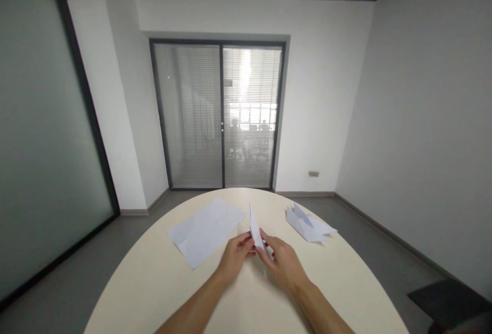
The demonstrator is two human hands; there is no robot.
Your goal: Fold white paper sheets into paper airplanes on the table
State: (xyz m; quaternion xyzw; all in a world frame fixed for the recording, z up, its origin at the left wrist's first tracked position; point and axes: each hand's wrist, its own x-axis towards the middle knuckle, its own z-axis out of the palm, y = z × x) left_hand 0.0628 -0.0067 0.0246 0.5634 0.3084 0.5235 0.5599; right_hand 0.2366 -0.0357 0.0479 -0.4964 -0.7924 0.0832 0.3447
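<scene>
Both hands meet over the middle of the pale round table (pixel 246 298), around a narrow folded white paper (pixel 256 230) whose pointed end aims away from me. My right hand (pixel 280 258) grips the folded paper from the right, thumb and fingers closed on it. On its left side, the fingertips of my left hand (pixel 236 253) pinch its lower edge. A flat white sheet (pixel 207 229) lies to the left, with a crease near its near corner. Folded white paper pieces (pixel 309 225) rest on the right, one flap standing up.
The table's curved far edge faces a glass door with blinds (pixel 223 113). A frosted glass panel (pixel 46 134) stands at the left. At the lower right, a dark flat object (pixel 449 295) is beside the table.
</scene>
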